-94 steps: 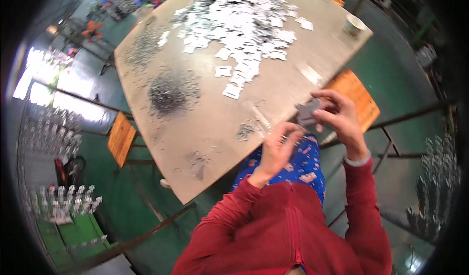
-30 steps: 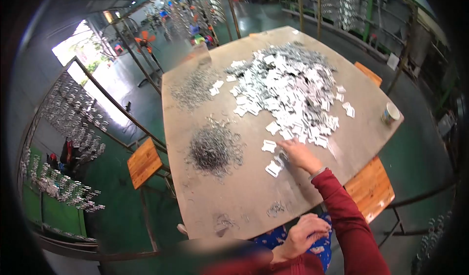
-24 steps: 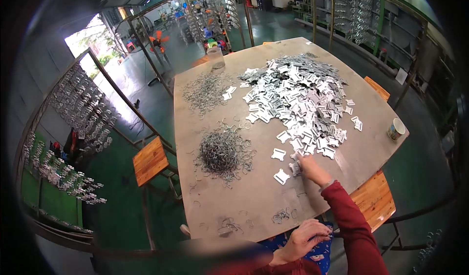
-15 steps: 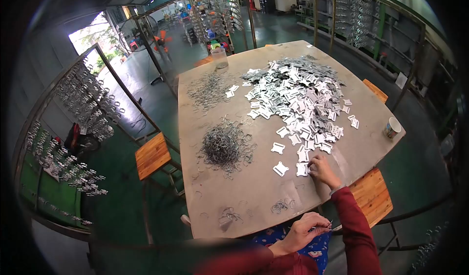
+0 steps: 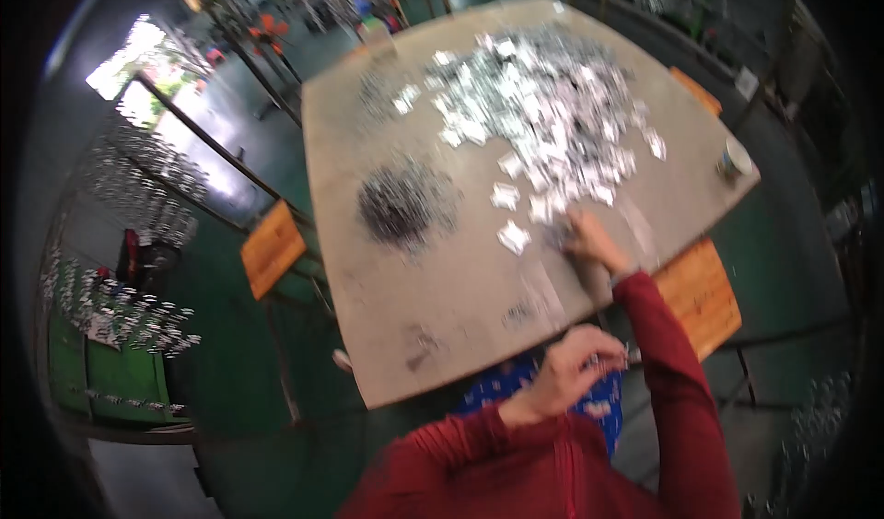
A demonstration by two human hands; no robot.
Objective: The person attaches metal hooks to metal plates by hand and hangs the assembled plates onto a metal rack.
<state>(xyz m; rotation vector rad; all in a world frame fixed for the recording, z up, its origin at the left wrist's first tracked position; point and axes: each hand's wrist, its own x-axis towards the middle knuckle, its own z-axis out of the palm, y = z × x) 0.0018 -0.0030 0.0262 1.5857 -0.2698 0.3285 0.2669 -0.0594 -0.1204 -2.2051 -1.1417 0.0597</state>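
Observation:
My right hand [image 5: 594, 244] reaches over the table at the near edge of a heap of flat silver metal plates [image 5: 552, 104]. Its fingers are closed on one plate [image 5: 556, 235], which looks dark and blurred. Another loose plate [image 5: 514, 237] lies just left of it. Close to my body, beyond the table's near edge, my left hand [image 5: 575, 364] is pinched on a small shiny metal piece [image 5: 628, 355], mostly hidden by the fingers. A pile of thin bent wire pieces [image 5: 398, 204] lies on the left of the table.
The brown table [image 5: 451, 289] also bears scattered wire pieces [image 5: 520, 314] near its front edge and a paper cup [image 5: 735, 160] at the right corner. Wooden stools [image 5: 700, 298] stand around it. Racks hung with metal parts [image 5: 138, 312] stand at left.
The view has tilted downward and blurred, so the table sits higher. My right hand stays near the same plate, which now looks darker. My left hand still pinches its small piece.

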